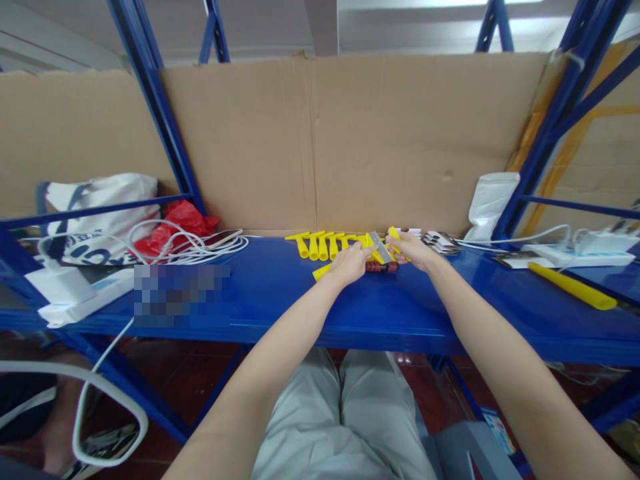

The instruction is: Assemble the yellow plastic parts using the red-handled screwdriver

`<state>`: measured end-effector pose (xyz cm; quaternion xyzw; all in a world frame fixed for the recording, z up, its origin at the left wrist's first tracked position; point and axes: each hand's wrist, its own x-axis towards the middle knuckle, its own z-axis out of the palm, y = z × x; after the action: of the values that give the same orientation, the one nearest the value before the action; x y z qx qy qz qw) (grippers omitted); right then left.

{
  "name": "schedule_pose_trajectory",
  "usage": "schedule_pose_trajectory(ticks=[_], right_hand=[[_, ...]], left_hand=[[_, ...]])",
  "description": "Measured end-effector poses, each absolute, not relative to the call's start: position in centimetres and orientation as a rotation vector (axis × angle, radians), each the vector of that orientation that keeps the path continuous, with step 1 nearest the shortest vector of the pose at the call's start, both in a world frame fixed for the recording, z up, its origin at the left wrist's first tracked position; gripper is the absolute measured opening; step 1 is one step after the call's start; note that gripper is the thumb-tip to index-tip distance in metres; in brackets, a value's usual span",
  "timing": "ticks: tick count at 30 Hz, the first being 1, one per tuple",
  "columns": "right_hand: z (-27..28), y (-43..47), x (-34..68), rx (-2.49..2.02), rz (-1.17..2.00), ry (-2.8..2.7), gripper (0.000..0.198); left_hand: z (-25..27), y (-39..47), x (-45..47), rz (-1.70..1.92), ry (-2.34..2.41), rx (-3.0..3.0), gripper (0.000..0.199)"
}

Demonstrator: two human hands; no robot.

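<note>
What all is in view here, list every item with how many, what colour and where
yellow plastic handles: a row of about six, yellow, back of the shelf by the cardboard
blade: one, grey metal, between both hands
dark red item: one, under the hands
long yellow piece: one, right side of the shelf
shelf: one, blue metal
cardboard sheet: brown, behind the shelf
white cables: a tangle, left
red bag: one, left rear
white chargers: left edge
white pouch: one, right rear
left hand: fingers at the blade
right hand: fingers holding a yellow handle
</note>
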<state>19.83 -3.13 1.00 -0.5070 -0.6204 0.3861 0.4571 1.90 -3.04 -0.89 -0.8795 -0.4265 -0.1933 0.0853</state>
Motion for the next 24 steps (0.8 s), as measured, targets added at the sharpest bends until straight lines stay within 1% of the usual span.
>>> schedule_pose_trajectory(ticks=[4, 13, 24], right_hand=[[0.9, -3.5, 19.8, -1.290, 1.039, -1.695, 0.033], [0.3, -3.0, 19.7, -1.203, 1.123, -1.631, 0.034], [-0.1, -2.9, 19.5, -1.246, 1.029, -1.649, 0.034]], left_hand=[[-1.0, -3.1, 1.9, -0.607, -1.292, -2.600, 0.044], [-1.3, -2.5, 1.8, -0.605, -1.290, -2.599, 0.045], [-1.6, -2.3, 1.6, -0.588, -1.273, -2.595, 0.045]])
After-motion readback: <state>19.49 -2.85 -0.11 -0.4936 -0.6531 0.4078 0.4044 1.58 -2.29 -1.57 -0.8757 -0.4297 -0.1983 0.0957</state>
